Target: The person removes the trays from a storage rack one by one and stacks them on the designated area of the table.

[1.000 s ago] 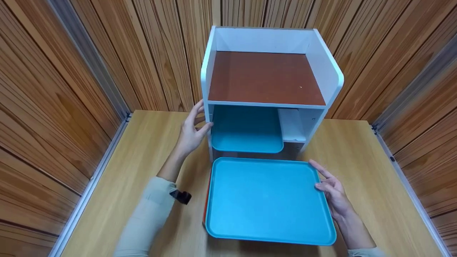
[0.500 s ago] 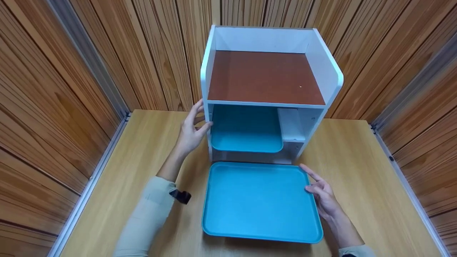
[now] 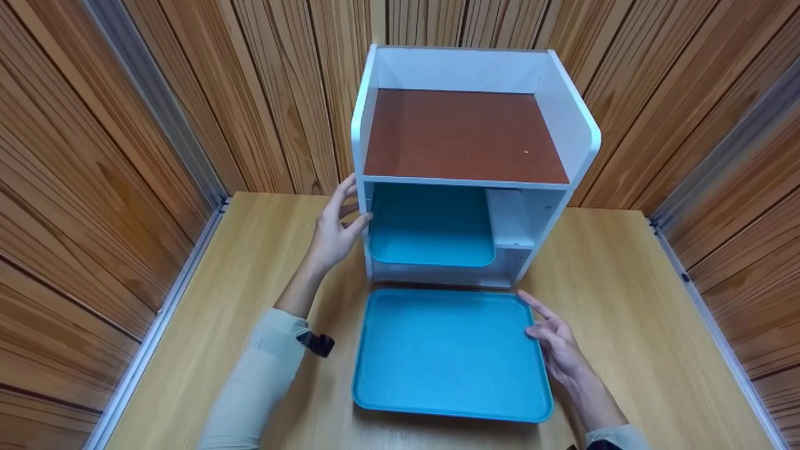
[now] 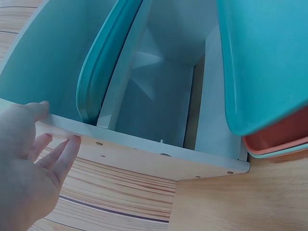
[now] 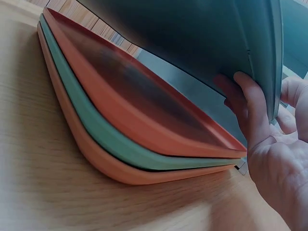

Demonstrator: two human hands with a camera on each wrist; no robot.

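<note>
A white shelf unit (image 3: 465, 134) with a brown top board stands at the back. My left hand (image 3: 334, 237) grips its left side panel, thumb over the front edge and fingers along the outside, as the left wrist view (image 4: 38, 159) shows. In front of the unit, my right hand (image 3: 562, 353) holds a blue tray (image 3: 450, 359) by its right edge, thumb on the rim and fingers underneath. The right wrist view has this tray tilted above a stack of trays, with a red-orange tray (image 5: 110, 82) on top, a green tray (image 5: 120, 139) below and an orange tray (image 5: 96, 159) lowest.
Another blue tray (image 3: 431, 231) lies in the unit's middle compartment, its front sticking out. The left wrist view shows the lower compartment (image 4: 154, 101). Wood-panelled walls (image 3: 94, 156) enclose the wooden table (image 3: 662, 312) at the back and sides.
My right hand has moved left and slightly toward me with the blue tray. The red-orange edge that showed at its left is now hidden from the head view. My left hand stays put.
</note>
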